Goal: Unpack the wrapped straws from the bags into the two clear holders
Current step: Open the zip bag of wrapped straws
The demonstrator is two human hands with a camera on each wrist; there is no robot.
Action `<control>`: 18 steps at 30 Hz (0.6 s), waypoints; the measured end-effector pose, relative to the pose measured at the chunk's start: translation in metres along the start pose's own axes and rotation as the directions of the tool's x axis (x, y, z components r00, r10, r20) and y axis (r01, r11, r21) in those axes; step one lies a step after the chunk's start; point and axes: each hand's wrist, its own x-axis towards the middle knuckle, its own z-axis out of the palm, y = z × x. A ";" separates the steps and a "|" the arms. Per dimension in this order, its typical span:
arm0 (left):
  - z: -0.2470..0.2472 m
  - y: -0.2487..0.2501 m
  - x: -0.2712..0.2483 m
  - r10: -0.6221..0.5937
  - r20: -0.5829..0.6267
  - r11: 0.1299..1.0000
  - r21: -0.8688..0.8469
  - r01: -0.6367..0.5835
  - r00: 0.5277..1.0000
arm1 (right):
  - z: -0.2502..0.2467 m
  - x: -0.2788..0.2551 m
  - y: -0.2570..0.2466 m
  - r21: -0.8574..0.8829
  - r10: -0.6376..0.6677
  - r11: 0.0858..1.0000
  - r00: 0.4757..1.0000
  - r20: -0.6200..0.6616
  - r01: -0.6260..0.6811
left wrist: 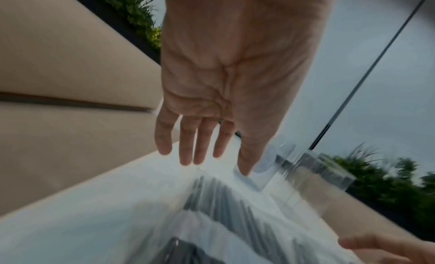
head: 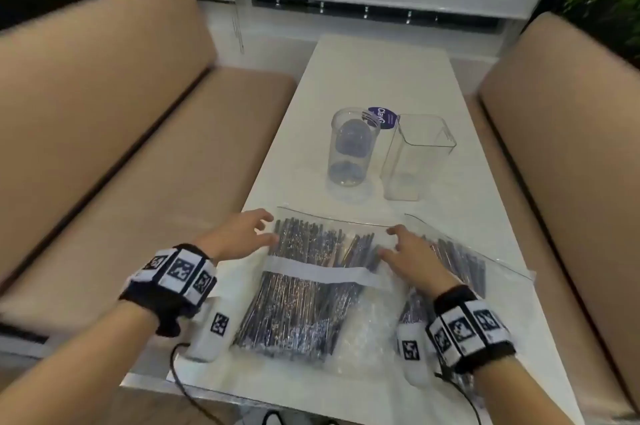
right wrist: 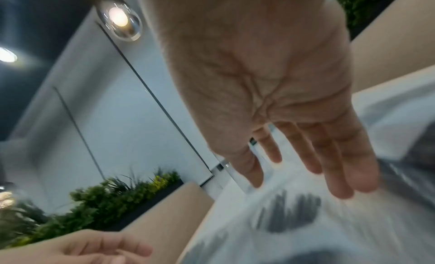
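Both hands, left (head: 239,234) and right (head: 412,251), hover spread and empty over the near bag (head: 311,286) of straws on the table (head: 374,71), short of the holders (head: 351,151); thin slippery film, light contents, best pinched at the mouth; its seal is too blurred to judge.

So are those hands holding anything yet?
No. The left hand and right hand are open above the bag of straws, gripping nothing.
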 end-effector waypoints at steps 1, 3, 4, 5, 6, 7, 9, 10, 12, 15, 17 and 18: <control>0.005 0.002 0.007 -0.040 -0.004 0.999 -0.002 0.040 0.999 | 0.008 0.007 -0.002 0.009 0.040 0.999 0.999 -0.018 -0.039; 0.015 0.005 0.015 -0.119 -0.007 0.992 -0.039 0.119 0.993 | 0.020 0.014 -0.004 0.063 0.078 0.995 0.992 -0.095 -0.072; 0.021 0.008 0.016 -0.151 -0.008 0.986 -0.077 0.150 0.988 | 0.028 0.018 -0.005 0.074 0.067 0.996 0.990 -0.120 -0.058; 0.027 0.008 0.020 -0.183 -0.013 0.976 -0.122 0.181 0.983 | 0.036 0.022 -0.002 0.096 0.057 0.994 0.987 -0.148 -0.044; 0.032 0.010 0.021 -0.209 -0.035 0.964 -0.175 0.200 0.977 | 0.042 0.025 0.000 0.113 0.053 0.993 0.985 -0.164 -0.035; 0.037 0.011 0.023 -0.226 -0.074 0.953 -0.222 0.205 0.971 | 0.047 0.027 0.002 0.140 0.053 0.990 0.984 -0.167 -0.030; 0.043 0.017 0.024 -0.268 -0.156 0.930 -0.299 0.213 0.951 | 0.051 0.028 0.003 0.204 0.060 0.979 0.986 -0.156 -0.028; 0.046 0.018 0.024 -0.287 -0.177 0.915 -0.342 0.214 0.942 | 0.052 0.026 0.002 0.235 0.063 0.972 0.986 -0.152 -0.026; 0.051 0.019 0.024 -0.289 -0.184 0.882 -0.434 0.187 0.939 | 0.052 0.018 -0.004 0.302 0.030 0.953 0.985 -0.167 0.022; 0.044 0.023 0.020 -0.234 -0.192 0.798 -0.598 0.076 0.953 | 0.032 0.000 -0.019 0.347 -0.075 0.926 0.974 -0.216 0.148; 0.023 0.030 0.012 -0.174 -0.258 0.763 -0.645 -0.035 0.950 | -0.001 -0.013 -0.029 0.301 -0.179 0.926 0.967 -0.179 0.227; 0.009 0.035 0.006 -0.129 -0.291 0.750 -0.654 -0.099 0.948 | -0.022 -0.019 -0.032 0.263 -0.224 0.930 0.963 -0.150 0.258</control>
